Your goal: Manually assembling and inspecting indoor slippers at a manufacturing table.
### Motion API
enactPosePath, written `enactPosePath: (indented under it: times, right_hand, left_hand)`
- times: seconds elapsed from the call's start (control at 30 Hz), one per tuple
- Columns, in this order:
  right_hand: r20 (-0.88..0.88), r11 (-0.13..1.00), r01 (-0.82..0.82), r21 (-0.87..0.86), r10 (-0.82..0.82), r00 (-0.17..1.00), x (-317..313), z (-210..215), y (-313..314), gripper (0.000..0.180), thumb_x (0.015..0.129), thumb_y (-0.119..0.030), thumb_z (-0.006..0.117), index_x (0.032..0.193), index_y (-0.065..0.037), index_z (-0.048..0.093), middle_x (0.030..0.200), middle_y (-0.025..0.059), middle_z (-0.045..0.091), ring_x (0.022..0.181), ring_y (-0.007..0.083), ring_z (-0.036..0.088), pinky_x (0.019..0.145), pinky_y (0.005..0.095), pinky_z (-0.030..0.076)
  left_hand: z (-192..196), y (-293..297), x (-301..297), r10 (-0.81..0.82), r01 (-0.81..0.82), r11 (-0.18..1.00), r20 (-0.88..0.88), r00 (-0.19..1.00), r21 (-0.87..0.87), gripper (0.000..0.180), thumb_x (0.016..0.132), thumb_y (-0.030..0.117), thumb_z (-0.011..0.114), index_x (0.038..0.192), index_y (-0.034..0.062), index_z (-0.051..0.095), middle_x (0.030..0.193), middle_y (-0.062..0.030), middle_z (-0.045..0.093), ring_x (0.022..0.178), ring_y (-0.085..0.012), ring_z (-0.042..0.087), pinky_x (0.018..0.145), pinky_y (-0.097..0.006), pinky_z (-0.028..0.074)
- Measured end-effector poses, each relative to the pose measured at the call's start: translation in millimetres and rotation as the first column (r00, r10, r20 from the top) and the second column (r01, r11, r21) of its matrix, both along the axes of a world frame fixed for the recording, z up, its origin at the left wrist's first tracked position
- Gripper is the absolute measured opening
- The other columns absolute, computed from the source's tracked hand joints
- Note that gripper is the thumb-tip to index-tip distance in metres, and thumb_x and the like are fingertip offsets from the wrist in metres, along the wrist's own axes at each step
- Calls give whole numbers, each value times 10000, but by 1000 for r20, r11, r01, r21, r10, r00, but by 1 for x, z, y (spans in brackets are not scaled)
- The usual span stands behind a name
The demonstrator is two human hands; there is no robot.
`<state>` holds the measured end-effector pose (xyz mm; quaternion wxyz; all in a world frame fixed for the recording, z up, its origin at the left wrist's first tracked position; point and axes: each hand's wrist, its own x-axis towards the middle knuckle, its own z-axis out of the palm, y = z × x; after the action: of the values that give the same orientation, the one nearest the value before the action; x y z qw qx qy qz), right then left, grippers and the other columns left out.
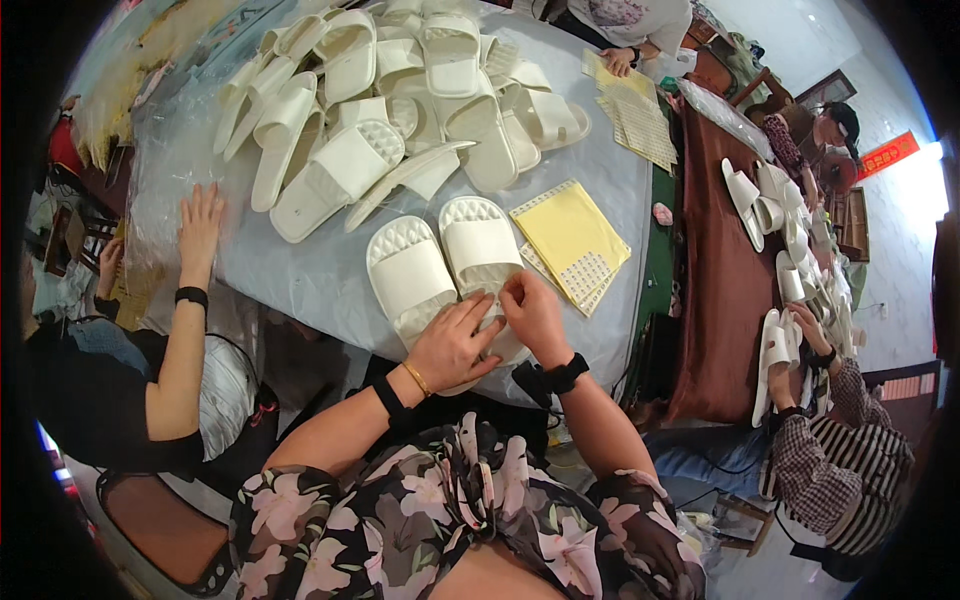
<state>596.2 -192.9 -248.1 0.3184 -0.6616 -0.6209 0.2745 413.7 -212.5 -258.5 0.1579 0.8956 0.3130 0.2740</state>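
A pair of cream-white slide slippers lies side by side before me at the table's near edge: a left slipper (408, 272) and a right slipper (482, 240), toes pointing away. My left hand (448, 345) rests across their heel ends, fingers stretched out. Over the right slipper's heel, my right hand (537, 318) has its thumb and fingers pinched together; whatever they hold, if anything, is too small to make out. Yellow backing sheets with small pale labels (570, 235) lie just beyond my right hand. A heap of similar slippers (335, 170) covers the table farther off.
The plastic-covered table (330, 290) curves around in front of me. At left a co-worker's hand (200, 215) lies on the plastic. Across the table another person's hand (620, 60) touches more label sheets (635, 115). At right, people handle slippers by a brown-covered table (715, 300).
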Motion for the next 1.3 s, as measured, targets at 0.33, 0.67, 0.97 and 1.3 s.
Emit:
enactPosePath:
  times: [0.33, 0.67, 0.97, 1.3]
  right_hand:
    - [-75, 993, 3, 122, 6, 997, 11, -15, 0, 128, 823, -83, 658, 896, -3, 589, 794, 175, 621, 724, 321, 620, 652, 396, 492]
    - [-199, 998, 56, -15, -58, 978, 43, -21, -49, 178, 820, -44, 642, 984, 20, 617, 908, 121, 622, 740, 197, 625, 675, 311, 514]
    - [-153, 995, -59, 78, 70, 986, 32, -35, -43, 228, 786, -23, 661, 1006, 10, 612, 947, 100, 574, 694, 177, 591, 645, 294, 497]
    - [-422, 998, 59, -26, -64, 904, 41, -29, -42, 194, 836, -38, 644, 1013, 34, 614, 854, 75, 659, 722, 124, 618, 655, 275, 505]
  left_hand:
    - [-1, 9, 1, -39, 36, 997, 43, 998, 73, 458, 807, 297, 710, 1182, 52, 608, 1248, -199, 554, 1204, -362, 521, 982, -441, 443]
    - [11, -23, -26, 369, -371, 929, 99, 924, 0, 414, 866, 353, 646, 1165, 68, 621, 1049, -132, 573, 946, -315, 562, 821, -421, 470]
    - [6, 0, 5, 439, -459, 880, -157, 885, -124, 755, 851, 457, 644, 1482, 136, 382, 1159, -225, 514, 1097, -406, 502, 969, -485, 385]
    - [10, -10, -14, 368, -354, 920, 58, 928, -169, 817, 853, 472, 652, 1433, -18, 349, 1168, -268, 535, 1157, -414, 494, 1015, -476, 368]
